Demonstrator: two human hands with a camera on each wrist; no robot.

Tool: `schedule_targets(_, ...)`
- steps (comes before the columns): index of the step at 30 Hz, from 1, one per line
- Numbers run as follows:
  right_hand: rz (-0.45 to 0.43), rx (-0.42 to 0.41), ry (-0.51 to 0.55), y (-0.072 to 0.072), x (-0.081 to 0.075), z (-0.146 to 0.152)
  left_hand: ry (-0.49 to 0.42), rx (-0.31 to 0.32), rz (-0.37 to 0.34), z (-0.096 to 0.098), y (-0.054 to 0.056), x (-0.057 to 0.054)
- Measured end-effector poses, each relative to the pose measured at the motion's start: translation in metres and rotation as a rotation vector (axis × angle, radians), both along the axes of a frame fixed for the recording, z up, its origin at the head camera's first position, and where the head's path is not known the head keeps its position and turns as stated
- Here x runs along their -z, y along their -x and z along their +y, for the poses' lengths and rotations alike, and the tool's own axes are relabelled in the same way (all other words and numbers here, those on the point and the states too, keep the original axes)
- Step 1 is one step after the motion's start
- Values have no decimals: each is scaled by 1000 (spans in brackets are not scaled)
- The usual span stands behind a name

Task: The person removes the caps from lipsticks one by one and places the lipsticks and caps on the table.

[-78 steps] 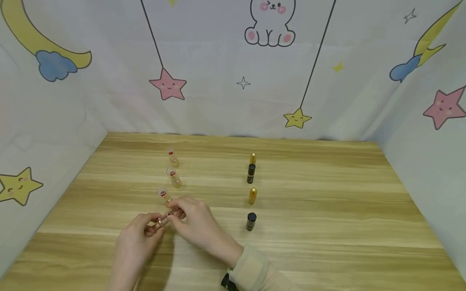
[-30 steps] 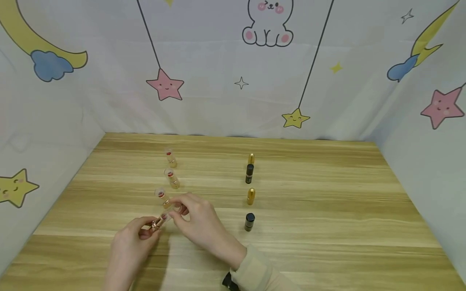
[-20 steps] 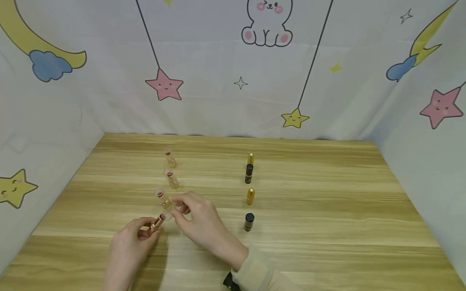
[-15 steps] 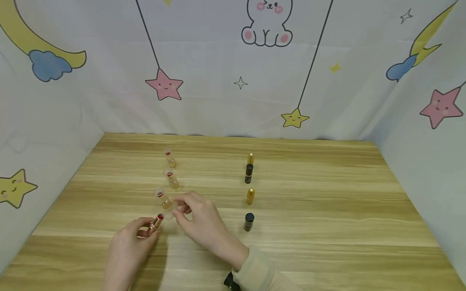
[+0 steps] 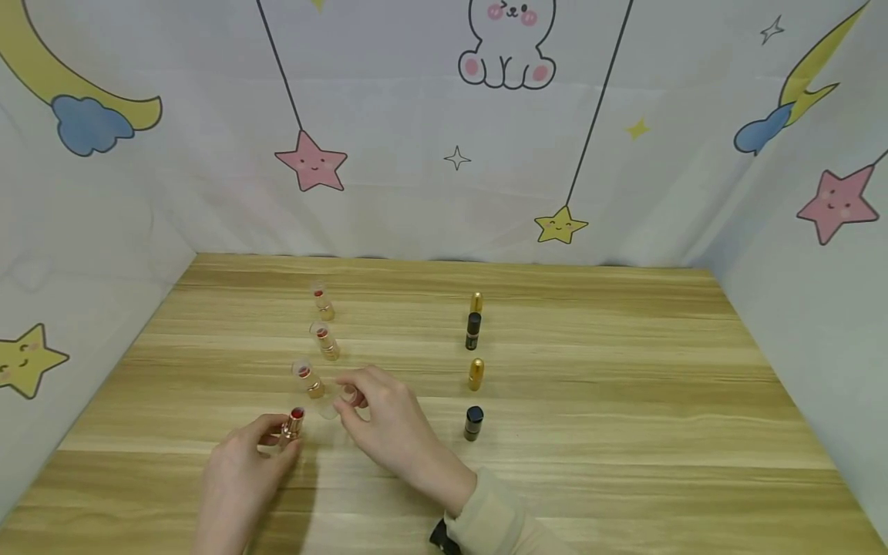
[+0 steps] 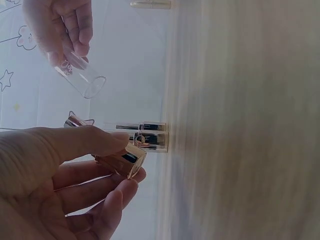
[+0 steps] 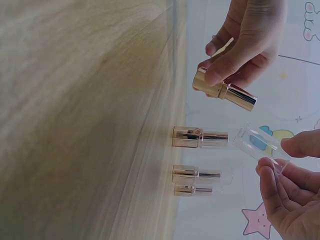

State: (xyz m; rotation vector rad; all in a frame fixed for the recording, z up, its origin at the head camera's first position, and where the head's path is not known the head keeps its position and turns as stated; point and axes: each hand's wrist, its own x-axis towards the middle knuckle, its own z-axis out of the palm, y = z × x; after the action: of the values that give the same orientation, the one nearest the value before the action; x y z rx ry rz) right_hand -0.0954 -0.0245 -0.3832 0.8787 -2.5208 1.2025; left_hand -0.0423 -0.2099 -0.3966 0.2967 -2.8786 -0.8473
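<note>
My left hand [image 5: 243, 466] pinches an uncapped lipstick [image 5: 294, 424] by its gold base, with the red tip pointing up and away. In the right wrist view its shiny gold tube [image 7: 240, 96] stands out beyond the fingers. My right hand [image 5: 391, 420] holds a clear lipstick cap [image 7: 260, 142] between thumb and fingers. The cap is apart from the lipstick, its open end tilted downward in the left wrist view. Just beyond the hands, three gold lipsticks with clear caps stand in a row: a near one [image 5: 312, 385], a middle one [image 5: 327, 344] and a far one [image 5: 324, 306].
Right of the hands stands another row: a black tube [image 5: 474, 424], a gold bullet-shaped tube [image 5: 475, 375], a second black tube [image 5: 472, 331] and a gold one [image 5: 476, 301] partly behind it. White printed cloth walls [image 5: 416, 208] enclose the wooden table [image 5: 624, 401].
The clear cap has come off the lipstick. My right hand has drawn it away to the right, while my left hand has moved slightly left and tilted the lipstick more upright.
</note>
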Motion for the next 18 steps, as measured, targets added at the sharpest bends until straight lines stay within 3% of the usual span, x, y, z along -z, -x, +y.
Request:
schedule_targets(8,35,9,-76,0,4,0,-44,-2,-45,0,0,-1)
schedule_targets(18,60,-9,-158,-1,6,-2,-37,-5,-28,1,0,1)
